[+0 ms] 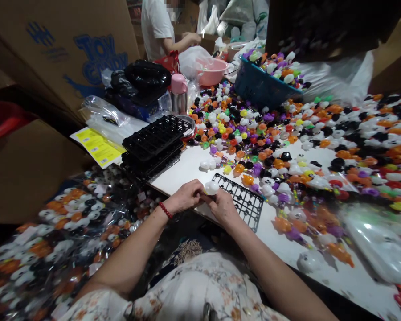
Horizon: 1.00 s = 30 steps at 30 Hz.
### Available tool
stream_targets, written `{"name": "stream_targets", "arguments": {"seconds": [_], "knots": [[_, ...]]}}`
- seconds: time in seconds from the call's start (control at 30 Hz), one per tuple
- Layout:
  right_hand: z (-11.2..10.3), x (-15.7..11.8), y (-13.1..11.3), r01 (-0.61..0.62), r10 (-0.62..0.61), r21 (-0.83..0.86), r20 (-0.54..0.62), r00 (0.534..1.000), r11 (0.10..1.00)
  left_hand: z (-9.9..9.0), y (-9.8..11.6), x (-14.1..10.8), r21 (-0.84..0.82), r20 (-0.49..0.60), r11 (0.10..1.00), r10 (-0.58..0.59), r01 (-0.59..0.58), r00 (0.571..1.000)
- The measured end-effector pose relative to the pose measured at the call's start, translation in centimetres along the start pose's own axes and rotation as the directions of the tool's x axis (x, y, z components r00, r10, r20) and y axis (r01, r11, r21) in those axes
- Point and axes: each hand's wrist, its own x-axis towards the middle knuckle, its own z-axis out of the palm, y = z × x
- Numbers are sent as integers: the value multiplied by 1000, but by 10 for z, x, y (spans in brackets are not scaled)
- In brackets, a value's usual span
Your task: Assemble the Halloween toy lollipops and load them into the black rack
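A small white toy figure (211,188) with a rounded head sits between my two hands at the table's front edge. My left hand (189,195), with a red bead bracelet at the wrist, has its fingers closed at the toy's left side. Curled around its lower right is my right hand (223,207). My fingers hide the toy's lower part. Just beyond my right hand, a black plastic grid tray (242,200) lies flat on the white tabletop (183,167). A few loose white toys (207,164) rest behind it.
Black trays (153,142) are stacked at left beside yellow label sheets (98,147). Colourful toys cover the table's right side, before a full blue tub (263,87). A pink-lidded flask (179,96) stands behind. Bagged toys (70,223) lie lower left. Another person (158,31) works at the back.
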Motion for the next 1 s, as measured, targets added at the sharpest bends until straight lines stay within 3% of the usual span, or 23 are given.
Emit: {"name": "stream_targets", "arguments": {"seconds": [0.23,0.37,0.5,0.57,0.63,0.77,0.87,1.0], "knots": [[4,2,-7,78,-66,-158,79,995,984,-2,-1,0,5,5,1000,-27,27,1000],[2,1,-8,70,-60,-118,88,994,991,-4,3,-4,-11,7,998,-65,65,998],[-18,10,-2,30,-30,2,120,992,1000,-3,7,-11,-64,17,992,-109,110,994],[-33,24,4,64,-63,-33,48,997,997,2,8,-15,-68,-32,989,-136,134,990],[-45,45,10,92,-98,-210,-20,995,973,9,8,-17,-52,-113,987,-157,152,981],[-51,90,18,77,-70,-527,34,997,846,26,3,-17,-5,-263,980,-194,200,945],[-44,110,20,78,-60,-530,51,997,844,35,-3,-18,44,-334,980,-171,196,927],[-41,114,18,82,-73,-474,37,997,877,38,-9,-20,105,-372,982,-110,159,922]]}}
